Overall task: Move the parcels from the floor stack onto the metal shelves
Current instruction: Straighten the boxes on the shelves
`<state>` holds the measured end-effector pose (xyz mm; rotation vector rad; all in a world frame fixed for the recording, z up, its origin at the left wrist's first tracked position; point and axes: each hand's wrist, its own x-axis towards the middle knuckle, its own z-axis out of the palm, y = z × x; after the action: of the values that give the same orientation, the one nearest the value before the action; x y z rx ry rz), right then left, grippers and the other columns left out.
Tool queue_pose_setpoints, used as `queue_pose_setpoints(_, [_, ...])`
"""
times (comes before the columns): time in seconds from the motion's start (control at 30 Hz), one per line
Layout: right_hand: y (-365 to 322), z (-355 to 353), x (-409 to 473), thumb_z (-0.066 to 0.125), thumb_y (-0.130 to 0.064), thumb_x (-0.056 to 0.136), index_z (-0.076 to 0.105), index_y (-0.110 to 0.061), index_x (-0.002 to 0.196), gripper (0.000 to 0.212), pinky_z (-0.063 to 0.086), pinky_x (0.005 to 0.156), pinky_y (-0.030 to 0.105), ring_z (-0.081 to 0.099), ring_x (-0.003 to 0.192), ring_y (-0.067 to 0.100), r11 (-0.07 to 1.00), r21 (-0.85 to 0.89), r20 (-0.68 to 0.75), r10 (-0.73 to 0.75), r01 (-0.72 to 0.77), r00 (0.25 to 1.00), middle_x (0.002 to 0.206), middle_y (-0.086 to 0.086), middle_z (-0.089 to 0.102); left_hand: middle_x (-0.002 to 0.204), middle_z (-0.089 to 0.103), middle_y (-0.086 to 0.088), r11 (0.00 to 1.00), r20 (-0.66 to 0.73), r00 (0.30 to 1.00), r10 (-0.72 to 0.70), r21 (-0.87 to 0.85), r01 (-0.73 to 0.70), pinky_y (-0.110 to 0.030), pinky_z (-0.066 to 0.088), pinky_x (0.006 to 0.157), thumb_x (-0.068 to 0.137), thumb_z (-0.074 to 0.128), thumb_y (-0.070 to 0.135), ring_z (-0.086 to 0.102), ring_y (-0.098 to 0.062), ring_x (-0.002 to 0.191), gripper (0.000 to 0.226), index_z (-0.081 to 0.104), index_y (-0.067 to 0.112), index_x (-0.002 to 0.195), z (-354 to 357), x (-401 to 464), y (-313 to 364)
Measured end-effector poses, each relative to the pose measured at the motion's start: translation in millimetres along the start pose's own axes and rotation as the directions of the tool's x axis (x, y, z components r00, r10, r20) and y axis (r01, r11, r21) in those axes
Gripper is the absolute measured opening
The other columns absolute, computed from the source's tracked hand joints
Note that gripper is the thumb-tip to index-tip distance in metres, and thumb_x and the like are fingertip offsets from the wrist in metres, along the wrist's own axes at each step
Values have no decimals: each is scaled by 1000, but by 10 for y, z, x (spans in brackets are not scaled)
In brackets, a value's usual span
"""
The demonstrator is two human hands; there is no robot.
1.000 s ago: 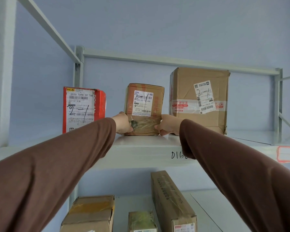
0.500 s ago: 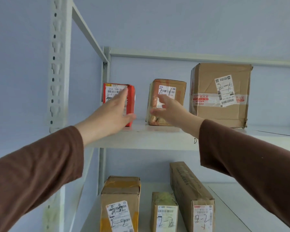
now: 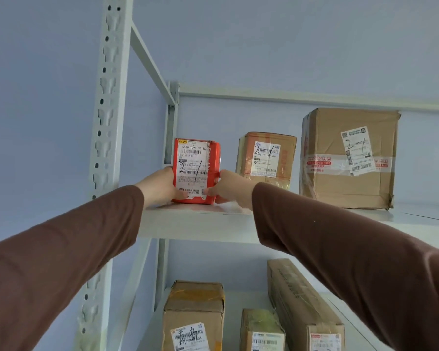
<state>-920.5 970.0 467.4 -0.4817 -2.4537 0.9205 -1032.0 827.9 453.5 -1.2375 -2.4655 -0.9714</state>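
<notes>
My left hand (image 3: 160,187) and right hand (image 3: 226,190) hold the red parcel (image 3: 195,171) at 9 and 3 o'clock; I should push it straight and gently on the shelf (image 3: 193,224).

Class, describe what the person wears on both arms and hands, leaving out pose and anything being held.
Both arms are covered by long, plain brown sleeves that end at the wrists. The left hand and right hand are bare: no gloves, rings, watch or markings are visible.
</notes>
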Motion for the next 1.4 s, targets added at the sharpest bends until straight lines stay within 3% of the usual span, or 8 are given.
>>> queue_pose_setpoints(0.43, [17,79,505,61,-5,98,55,5,132,36,54,99,36,64,120,34,995,-17,22,98,-97,995,131,22,64,144,56,-10,984,43,991,-124,136,118,-34,49,106,91,75,19,56,-28,128,66,41,9,148,146,555,-120])
queue_pose_setpoints(0.63, [-70,-14,138,64,-7,97,48,-5,140,45,50,107,39,56,127,27,985,121,62,116,-122,991,140,8,56,138,59,-5,986,52,989,-136,106,130,-30,45,97,94,70,28,58,-28,123,55,51,10,143,36,304,-50])
queue_pose_setpoints(0.77, [-123,-100,-494,64,-21,99,40,-11,149,57,41,97,26,55,119,21,998,-34,-48,-60,59,997,144,6,53,137,56,-1,996,-33,999,-17,83,20,-27,38,91,99,64,33,53,-27,129,60,40,14,150,-100,-234,157])
queue_pose_setpoints(0.9, [17,-6,-1033,60,-33,101,25,-22,158,68,42,79,17,53,125,17,937,-203,-134,-314,284,940,154,0,46,160,37,-1,991,-195,973,127,70,-115,-24,32,94,99,60,43,42,-22,140,76,19,23,160,-91,-928,313])
queue_pose_setpoints(1.0, [299,201,-1355,61,-35,100,25,-25,158,69,35,102,25,43,137,16,858,-303,-214,-485,414,848,156,-5,44,164,27,9,981,-258,947,192,34,-189,-18,23,103,97,61,45,30,-13,147,83,11,31,162,35,-1403,283])
queue_pose_setpoints(1.13, [798,595,-1820,63,-28,100,36,-18,155,62,37,116,33,40,142,11,798,-230,-285,-603,557,745,155,-5,45,165,24,13,964,-304,919,253,-5,-267,-28,27,117,92,66,43,30,-5,145,87,13,36,161,420,-1903,21])
queue_pose_setpoints(1.3, [1502,1202,-2110,65,-27,97,36,-17,155,66,34,113,28,42,138,13,880,-141,-245,-475,454,845,152,-2,48,167,23,10,969,-226,951,210,-78,-232,-22,19,121,91,71,39,22,-4,151,90,16,30,162,1192,-2256,-554])
queue_pose_setpoints(1.4, [1943,1562,-2087,69,-29,94,27,-23,159,77,35,119,43,33,147,13,955,-42,-196,-297,295,935,159,-8,37,167,20,10,982,-133,987,92,-154,-112,-13,13,118,87,75,39,17,3,149,97,15,27,162,1712,-2288,-936])
